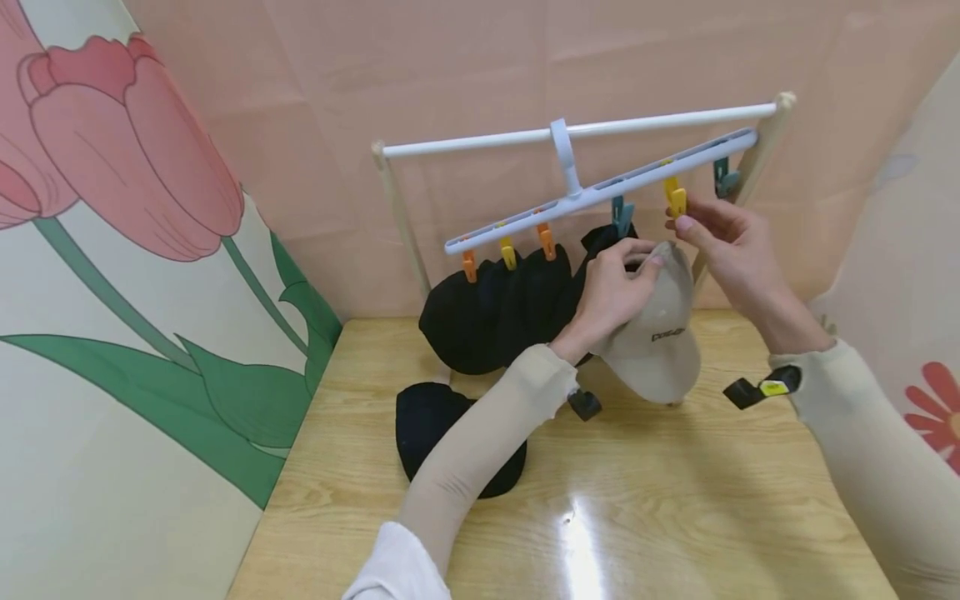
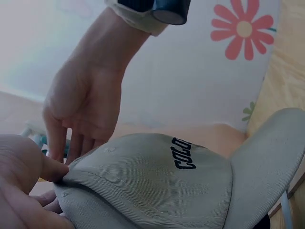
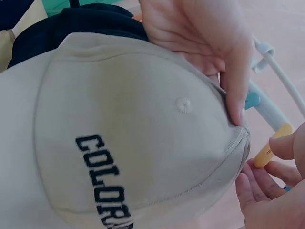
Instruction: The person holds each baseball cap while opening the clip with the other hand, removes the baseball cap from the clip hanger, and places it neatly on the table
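Note:
A beige baseball cap [image 1: 651, 333] with dark lettering hangs from my left hand [image 1: 618, 283], whose thumb and fingers pinch its crown. Just to the right, my right hand [image 1: 738, 250] pinches a yellow clothespin [image 1: 677, 198] on the pale blue clip hanger [image 1: 525, 218]. In the right wrist view the yellow clothespin [image 3: 272, 145] sits between thumb and fingers, close beside the beige cap's top [image 3: 190, 105]. Black caps [image 1: 487, 317] hang from orange, yellow and teal clothespins left of my left hand. The left wrist view shows the beige cap [image 2: 157, 176] with its brim pointing right.
The hanger hooks over a white rod [image 1: 480, 143] and tilts up to the right. A teal clothespin [image 1: 723, 177] hangs near its right end. Another black cap [image 1: 431, 425] lies on the wooden table [image 1: 645, 517], partly behind my left forearm. Flower-printed walls stand at both sides.

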Demonstrator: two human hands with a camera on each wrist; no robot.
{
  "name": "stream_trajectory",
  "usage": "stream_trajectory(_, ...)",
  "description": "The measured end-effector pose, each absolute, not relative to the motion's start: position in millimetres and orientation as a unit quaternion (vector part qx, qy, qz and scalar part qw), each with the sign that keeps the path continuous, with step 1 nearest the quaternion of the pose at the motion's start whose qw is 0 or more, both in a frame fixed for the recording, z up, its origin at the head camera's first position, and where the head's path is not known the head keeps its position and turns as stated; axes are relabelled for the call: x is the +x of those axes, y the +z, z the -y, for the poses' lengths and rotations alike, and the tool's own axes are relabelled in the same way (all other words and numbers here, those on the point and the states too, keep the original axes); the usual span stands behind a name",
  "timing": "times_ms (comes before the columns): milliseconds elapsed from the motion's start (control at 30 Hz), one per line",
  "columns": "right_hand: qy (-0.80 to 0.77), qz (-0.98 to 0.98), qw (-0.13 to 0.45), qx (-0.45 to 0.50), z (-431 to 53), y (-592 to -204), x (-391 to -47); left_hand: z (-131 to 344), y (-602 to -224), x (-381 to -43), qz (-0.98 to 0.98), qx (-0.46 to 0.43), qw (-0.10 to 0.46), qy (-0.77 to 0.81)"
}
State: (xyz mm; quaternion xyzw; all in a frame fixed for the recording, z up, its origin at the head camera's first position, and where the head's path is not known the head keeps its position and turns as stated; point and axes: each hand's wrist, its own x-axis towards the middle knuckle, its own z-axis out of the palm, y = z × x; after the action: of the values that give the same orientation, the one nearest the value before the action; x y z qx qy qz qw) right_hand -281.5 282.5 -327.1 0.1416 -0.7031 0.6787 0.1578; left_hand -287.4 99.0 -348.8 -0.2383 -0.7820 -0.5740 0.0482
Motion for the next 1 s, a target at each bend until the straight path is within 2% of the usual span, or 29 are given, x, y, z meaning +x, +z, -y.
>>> stream_trajectory(333, 0.593, 0.784, 0.155, 0.097, -296.2, -339.8, -268.4, -97.4, -347.6, -284.5, 0.780, -0.247, 0.064, -0.572)
stream_trajectory(567, 0.531, 0.837, 0.129, 0.041, -320.6, -359.5, -256.3, -95.7, -347.1, -282.5, 0.768, -0.248, 0.070, -0.586)
stream_trajectory(1000, 0.523, 0.846, 0.106, 0.009, -351.5, -385.1, -241.7, -96.4, -348.3, -279.2, 0.753, -0.251, 0.070, -0.604)
